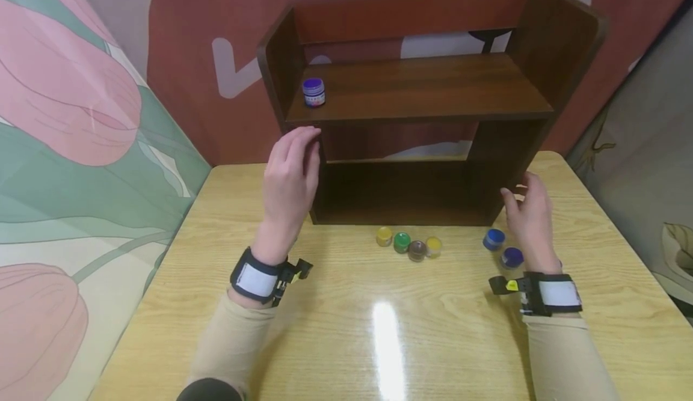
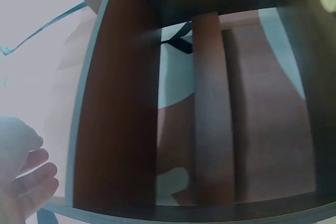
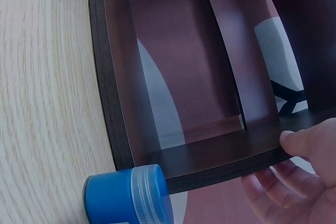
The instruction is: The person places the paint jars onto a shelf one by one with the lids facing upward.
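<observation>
We see the left hand (image 1: 288, 178) left of centre, its fingers close together and slightly bent, and the right hand (image 1: 532, 217) at the right, thumb opposing its bent fingers. The left forearm (image 1: 230, 341) and right forearm (image 1: 565, 356) rise from the bottom edge.

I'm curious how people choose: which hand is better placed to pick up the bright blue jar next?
Probably the right hand: it is near the blue jar, though seemingly gripping the shelf. The left hand is at the other end.
</observation>
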### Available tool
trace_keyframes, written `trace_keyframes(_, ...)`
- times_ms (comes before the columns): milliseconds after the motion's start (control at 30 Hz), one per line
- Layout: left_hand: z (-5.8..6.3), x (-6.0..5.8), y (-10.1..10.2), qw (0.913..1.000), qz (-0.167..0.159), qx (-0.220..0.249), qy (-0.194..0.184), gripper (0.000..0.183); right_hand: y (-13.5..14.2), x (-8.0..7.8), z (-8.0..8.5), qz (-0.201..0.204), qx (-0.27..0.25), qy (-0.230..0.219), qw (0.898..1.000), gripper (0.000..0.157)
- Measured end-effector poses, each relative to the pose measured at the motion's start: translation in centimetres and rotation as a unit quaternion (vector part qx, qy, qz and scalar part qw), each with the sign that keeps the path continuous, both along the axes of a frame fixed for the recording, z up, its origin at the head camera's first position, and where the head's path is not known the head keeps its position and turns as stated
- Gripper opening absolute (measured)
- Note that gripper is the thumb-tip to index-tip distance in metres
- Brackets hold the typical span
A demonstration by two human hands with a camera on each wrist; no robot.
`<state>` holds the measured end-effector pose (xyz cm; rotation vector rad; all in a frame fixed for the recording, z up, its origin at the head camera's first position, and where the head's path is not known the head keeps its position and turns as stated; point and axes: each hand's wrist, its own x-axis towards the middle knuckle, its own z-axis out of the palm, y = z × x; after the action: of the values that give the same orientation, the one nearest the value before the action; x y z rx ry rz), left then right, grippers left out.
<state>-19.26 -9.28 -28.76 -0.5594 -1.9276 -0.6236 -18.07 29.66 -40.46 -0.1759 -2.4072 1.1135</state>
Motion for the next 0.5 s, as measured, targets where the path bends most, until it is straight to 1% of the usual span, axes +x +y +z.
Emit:
trace_keyframes(167, -2.0, 0.4, 0.1, 0.9998, -0.003, -0.015, -0.010, 0.023, 0.0, -0.1, -0.1, 0.000, 0.001, 0.009, 1.000, 0.047)
trace_keyframes(333, -3.8, 0.6, 0.4, 0.9985, -0.002, -0.047, -0.027, 0.024, -0.1, -0.2, -0.1, -0.002, 0.005, 0.021, 1.000, 0.045)
trace_keyframes(400, -4.4, 0.6, 0.6, 0.9972, -0.003, -0.062, -0.042, 0.025, -0.1, -0.2, -0.2, -0.004, 0.006, 0.023, 1.000, 0.044)
trace_keyframes(500, -5.4, 0.7, 0.9, 0.9934, -0.007, -0.087, -0.074, 0.026, -0.2, -0.2, -0.1, -0.007, 0.007, 0.024, 1.000, 0.044)
